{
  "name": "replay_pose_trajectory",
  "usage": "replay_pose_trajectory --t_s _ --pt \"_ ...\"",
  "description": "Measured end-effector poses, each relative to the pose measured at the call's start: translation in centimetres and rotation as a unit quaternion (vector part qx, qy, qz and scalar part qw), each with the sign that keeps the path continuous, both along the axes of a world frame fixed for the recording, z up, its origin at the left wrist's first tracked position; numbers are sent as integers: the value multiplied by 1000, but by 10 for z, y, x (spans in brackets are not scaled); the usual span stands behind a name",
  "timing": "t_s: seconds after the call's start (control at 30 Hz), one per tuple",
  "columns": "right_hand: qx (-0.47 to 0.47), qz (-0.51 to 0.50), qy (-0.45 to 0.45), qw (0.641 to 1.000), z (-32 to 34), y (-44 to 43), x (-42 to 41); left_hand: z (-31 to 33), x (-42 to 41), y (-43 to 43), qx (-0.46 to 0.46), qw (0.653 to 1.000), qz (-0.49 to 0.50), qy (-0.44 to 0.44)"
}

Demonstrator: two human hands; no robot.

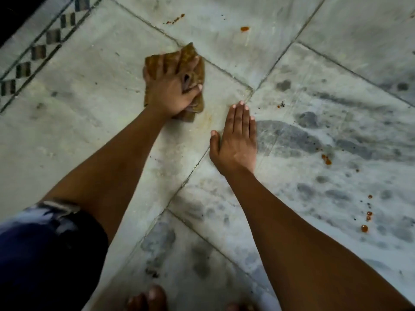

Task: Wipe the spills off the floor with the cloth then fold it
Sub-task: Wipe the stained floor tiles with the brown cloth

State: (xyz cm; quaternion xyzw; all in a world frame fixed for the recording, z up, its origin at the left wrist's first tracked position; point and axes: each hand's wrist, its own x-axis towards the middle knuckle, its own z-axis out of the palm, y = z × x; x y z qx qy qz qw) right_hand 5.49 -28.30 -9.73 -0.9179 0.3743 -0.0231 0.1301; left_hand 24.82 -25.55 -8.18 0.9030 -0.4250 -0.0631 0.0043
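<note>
A crumpled brown cloth [193, 58] lies on the marble floor [94, 104] at upper centre. My left hand [170, 90] presses down on it, fingers curled into its folds. My right hand [238, 140] rests flat on the floor to the right of the cloth, fingers together, holding nothing. Orange-red spills dot the floor: a blob [244, 28] and a small streak [176, 19] beyond the cloth, a spot [326, 160] at the right, and a line of drops [364, 228] at the lower right. A faint smear [203, 122] shows just below the cloth.
A patterned border of dark tiles [38, 52] runs diagonally along the upper left, with a dark edge beyond it. My bare toes [148, 297] show at the bottom, and my knee in dark fabric [45, 254] fills the lower left. Dark grey veining marks the right-hand tiles.
</note>
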Motion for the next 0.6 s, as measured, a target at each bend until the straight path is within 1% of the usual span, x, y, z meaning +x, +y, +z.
replay_pose_trajectory --t_s 0.03,0.1,0.2,0.23,0.27,0.3,0.33,0.4,0.43,0.47,0.5,0.53,0.6 --pt "1 -2 -3 1000 0 0 0 0 -7 -10 6 1000 -24 -4" --pt "5 -6 -6 1000 0 1 1 -2 -22 -5 -1 994 -104 -19" --pt "7 -6 -4 1000 0 1 1 -9 -28 49 -18 968 -244 -52" --pt "8 -4 1 1000 -1 1 0 -10 -21 68 -14 959 -278 -62" --pt "7 -1 3 1000 -1 0 0 -10 -9 80 -14 955 -287 -67" --pt "5 0 0 1000 -1 0 0 -9 4 85 -15 963 -262 -64" --pt "3 -1 -4 1000 -1 1 0 -8 13 80 -18 977 -206 -55" --pt "3 -3 1 1000 1 1 0 -4 19 49 -17 998 -56 -28" --pt "3 -3 9 1000 1 1 0 -2 16 27 -14 1000 -6 -16" --pt "2 -3 12 1000 0 1 0 -2 9 6 -4 1000 15 -9" --pt "-1 -4 15 1000 0 1 1 -1 0 -11 3 1000 7 -6" --pt "-3 -6 17 1000 1 0 2 -1 -13 -20 6 1000 -20 -9" --pt "1 -5 24 1000 2 1 0 -1 -40 -12 -3 996 -87 -18"
